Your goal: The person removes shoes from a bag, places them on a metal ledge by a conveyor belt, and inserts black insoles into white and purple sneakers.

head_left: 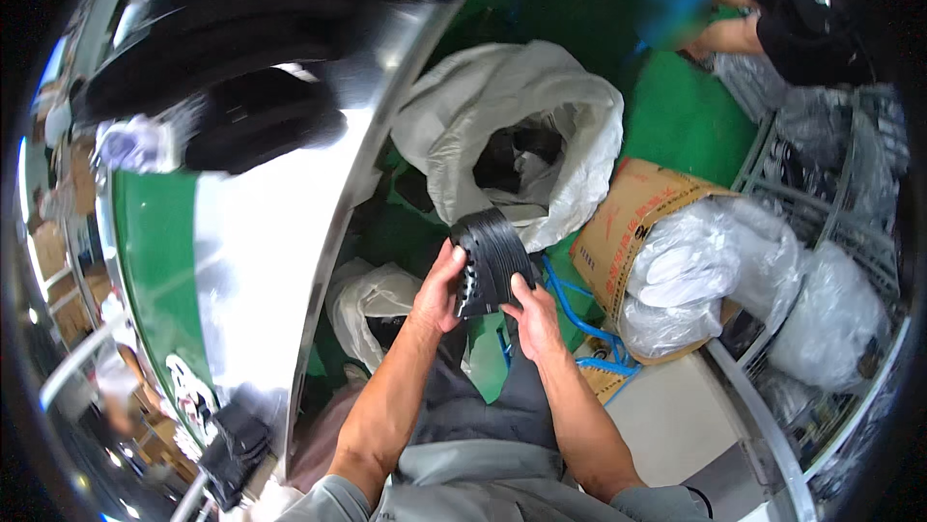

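A black, ribbed, slightly curved piece point(494, 259) with a row of holes or notches along its left edge is held in front of me; I cannot tell whether it is one part or a stack of strips. My left hand point(439, 288) grips its left edge, thumb on top. On the lower right corner, my right hand point(535, 317) pinches it with the thumb on the near face. Just beyond it, a large white woven sack point(589, 126) stands with its mouth wide and dark pieces inside.
To the left runs a shiny metal table point(261, 261) with black pieces point(261, 121) on it. A smaller white sack point(352, 310) stands beside it. On the right are a cardboard box point(618, 223) of plastic-wrapped items, a wire cage point(801, 189) and a blue metal frame point(570, 305). Another person point(801, 25) is at upper right.
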Tool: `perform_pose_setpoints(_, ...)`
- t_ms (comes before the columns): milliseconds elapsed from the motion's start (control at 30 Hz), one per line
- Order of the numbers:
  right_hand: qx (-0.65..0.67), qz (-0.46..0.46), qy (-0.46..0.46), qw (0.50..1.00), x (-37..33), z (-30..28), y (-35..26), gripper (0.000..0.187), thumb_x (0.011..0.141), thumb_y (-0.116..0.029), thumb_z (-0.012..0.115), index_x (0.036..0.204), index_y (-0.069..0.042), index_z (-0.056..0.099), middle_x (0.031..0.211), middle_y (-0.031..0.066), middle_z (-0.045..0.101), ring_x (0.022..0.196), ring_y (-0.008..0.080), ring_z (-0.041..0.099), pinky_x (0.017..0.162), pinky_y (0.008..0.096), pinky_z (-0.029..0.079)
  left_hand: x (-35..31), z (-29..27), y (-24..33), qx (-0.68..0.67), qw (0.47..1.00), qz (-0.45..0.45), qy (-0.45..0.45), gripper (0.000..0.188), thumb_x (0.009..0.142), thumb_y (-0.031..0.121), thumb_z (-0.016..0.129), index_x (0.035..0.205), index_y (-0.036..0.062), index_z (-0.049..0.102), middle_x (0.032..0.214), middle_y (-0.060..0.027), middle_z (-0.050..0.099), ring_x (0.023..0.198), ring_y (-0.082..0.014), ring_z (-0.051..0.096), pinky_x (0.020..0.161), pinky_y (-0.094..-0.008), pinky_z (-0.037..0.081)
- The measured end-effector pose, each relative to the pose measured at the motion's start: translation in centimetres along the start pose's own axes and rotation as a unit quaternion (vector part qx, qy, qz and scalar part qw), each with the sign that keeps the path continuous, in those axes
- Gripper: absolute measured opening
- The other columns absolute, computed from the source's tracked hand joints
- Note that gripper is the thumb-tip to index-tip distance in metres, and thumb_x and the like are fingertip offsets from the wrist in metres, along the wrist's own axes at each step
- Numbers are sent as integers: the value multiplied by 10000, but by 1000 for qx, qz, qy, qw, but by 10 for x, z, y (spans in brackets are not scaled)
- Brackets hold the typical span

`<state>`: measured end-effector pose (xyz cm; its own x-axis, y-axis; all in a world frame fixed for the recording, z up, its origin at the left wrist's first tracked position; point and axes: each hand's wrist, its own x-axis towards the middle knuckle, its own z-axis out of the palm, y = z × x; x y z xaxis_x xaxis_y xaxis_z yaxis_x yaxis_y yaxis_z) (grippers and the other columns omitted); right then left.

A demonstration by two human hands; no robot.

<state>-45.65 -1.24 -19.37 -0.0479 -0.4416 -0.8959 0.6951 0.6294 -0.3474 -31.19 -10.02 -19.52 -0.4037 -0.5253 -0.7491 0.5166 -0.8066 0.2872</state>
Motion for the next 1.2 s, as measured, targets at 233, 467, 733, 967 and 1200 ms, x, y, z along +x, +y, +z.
perform_pose_setpoints(233, -109, 8, -183, 977, -104, 20, -28, 408, 988, -335, 629, 1286, -60, 599, 1230, 4, 651, 1075, 126, 589, 926, 346, 445, -119, 31, 23, -113, 993, -24, 20, 540, 974, 439, 573, 1379, 84, 535, 1351, -117, 595, 1174, -283, 608, 1038, -427, 477)
perform_pose_setpoints(467, -15, 200, -392, 898, -153, 57, -66, 552, 998, -449, 556, 1407, -84, 495, 1381, 88, 572, 1263, 274, 533, 1067, 511, 426, -219, 71, 62, -30, 983, 158, -84, 785, 849, 243, 691, 1521, 92, 313, 1437, -107, 491, 1297, -257, 515, 1104, -425, 410)
perform_pose_setpoints(733, -264, 166, -331, 891, -155, 119, -65, 509, 988, -428, 605, 1351, -76, 540, 1339, 127, 564, 1151, 271, 575, 926, 432, 493, -281, 8, 83, -106, 953, 283, -4, 808, 791, 190, 722, 1501, 57, 358, 1393, -112, 544, 1243, -249, 566, 1066, -411, 457)
perform_pose_setpoints(967, -504, -8, -390, 770, -207, 265, -43, 836, 876, -361, 758, 1514, -19, 338, 1258, 134, 553, 1086, 187, 560, 887, 326, 473, -322, -43, 102, -83, 971, 223, -26, 753, 804, 197, 740, 1481, 117, 419, 830, 45, 540, 765, -54, 449, 658, -227, 325)
perform_pose_setpoints(1200, -561, 57, -420, 711, -216, 336, -3, 699, 852, -256, 748, 1436, -33, 435, 1207, 46, 573, 994, 113, 559, 754, 226, 443, -360, -98, 133, -63, 966, 246, -48, 728, 850, 233, 719, 1486, 119, 384, 1149, -82, 621, 1099, -150, 570, 927, -311, 468)
